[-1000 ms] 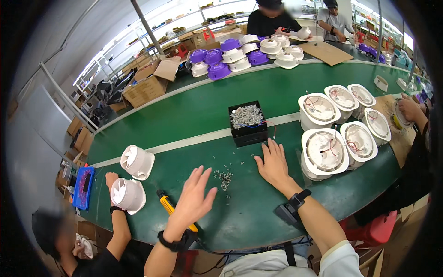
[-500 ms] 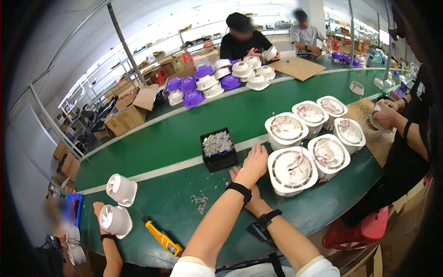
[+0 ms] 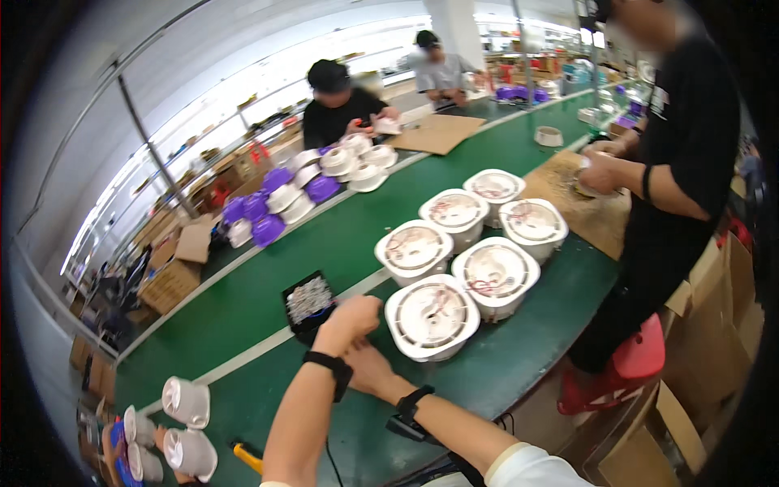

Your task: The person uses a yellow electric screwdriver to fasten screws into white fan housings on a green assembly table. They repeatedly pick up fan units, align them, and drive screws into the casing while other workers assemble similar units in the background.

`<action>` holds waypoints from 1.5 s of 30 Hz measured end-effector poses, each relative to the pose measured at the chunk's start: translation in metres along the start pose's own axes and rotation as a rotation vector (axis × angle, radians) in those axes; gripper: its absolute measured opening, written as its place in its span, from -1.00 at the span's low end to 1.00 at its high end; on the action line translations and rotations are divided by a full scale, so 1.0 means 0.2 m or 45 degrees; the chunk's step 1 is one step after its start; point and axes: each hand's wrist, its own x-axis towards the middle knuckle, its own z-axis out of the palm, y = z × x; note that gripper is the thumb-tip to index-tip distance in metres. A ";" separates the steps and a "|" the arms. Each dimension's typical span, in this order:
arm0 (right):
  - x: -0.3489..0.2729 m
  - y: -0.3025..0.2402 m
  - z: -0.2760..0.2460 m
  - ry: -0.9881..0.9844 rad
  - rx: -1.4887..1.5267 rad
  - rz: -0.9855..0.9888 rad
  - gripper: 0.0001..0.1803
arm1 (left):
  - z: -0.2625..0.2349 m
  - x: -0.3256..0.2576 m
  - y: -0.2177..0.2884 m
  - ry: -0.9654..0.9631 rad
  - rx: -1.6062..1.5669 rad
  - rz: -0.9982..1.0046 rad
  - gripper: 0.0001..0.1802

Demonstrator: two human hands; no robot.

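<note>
Six wired white housings (image 3: 432, 318), two hands close by

I'm watching through the head camera, and here's the green workbench (image 3: 519, 333) with the six standing in a tight cluster at centre right, open tops up, red wires lying inside several of them. Just left of the nearest one, here's the left hand (image 3: 355, 318), its fingers bent inward; whether they pinch anything, I can't tell from this view. Tucked in close on its near side comes the right hand (image 3: 369, 365), its fingers partly hidden behind the left hand and wrist, so their state I can't tell either. Both wrists wear black bands.

Beyond and left of the hands I have the black box (image 3: 302, 325), filled with small metallic pieces (image 3: 310, 299). Over at the near left, a yellow tool (image 3: 246, 456) pokes into sight beside two white cylindrical housings (image 3: 185, 402). Across the bench, on the far side, purple domes (image 3: 268, 230) and white domes (image 3: 365, 177) sit heaped together, a co-worker (image 3: 337, 109) behind them. On the right, a standing co-worker (image 3: 682, 138) grips a round part above a brown board (image 3: 580, 213).
</note>
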 end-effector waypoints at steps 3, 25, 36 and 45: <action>0.01 -0.07 -0.01 0.036 0.357 0.125 -0.52 | 0.09 0.05 -0.13 0.144 -0.001 0.063 -0.72; -0.14 -0.01 0.10 0.122 0.352 -0.225 -0.70 | 0.07 -0.15 -0.21 -0.254 0.014 0.150 -0.53; -0.12 -0.11 -0.13 -0.119 -0.155 0.098 -0.16 | 0.06 -1.37 -0.03 0.897 -1.509 -0.529 -0.41; 0.03 -0.31 0.08 -0.331 0.155 -0.299 -0.23 | 0.43 -1.65 0.40 1.340 -1.559 -0.787 -0.33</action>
